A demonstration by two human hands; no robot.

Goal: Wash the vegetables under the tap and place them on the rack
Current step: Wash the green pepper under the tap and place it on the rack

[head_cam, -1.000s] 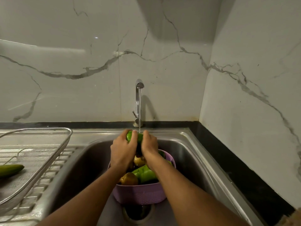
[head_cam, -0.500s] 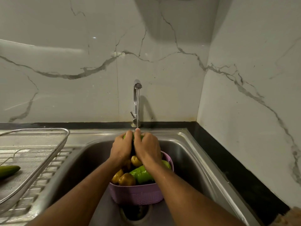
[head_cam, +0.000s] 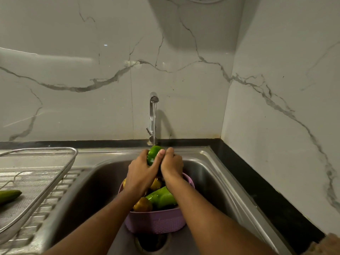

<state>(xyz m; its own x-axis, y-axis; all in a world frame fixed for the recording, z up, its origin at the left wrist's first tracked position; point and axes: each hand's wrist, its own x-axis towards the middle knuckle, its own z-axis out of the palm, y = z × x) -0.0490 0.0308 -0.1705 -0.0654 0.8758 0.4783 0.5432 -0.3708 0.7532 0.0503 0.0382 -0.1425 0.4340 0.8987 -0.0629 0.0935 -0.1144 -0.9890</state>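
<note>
We saw both the left hand [head_cam: 140,173] and right hand [head_cam: 171,165] clasped around a green capsicum [head_cam: 152,156], hiding its lower half and half the purple basket [head_cam: 156,220] beneath them.

From where I stand, nothing here can be read: no text, label, brand, number or sign shows on anything in view.
</note>
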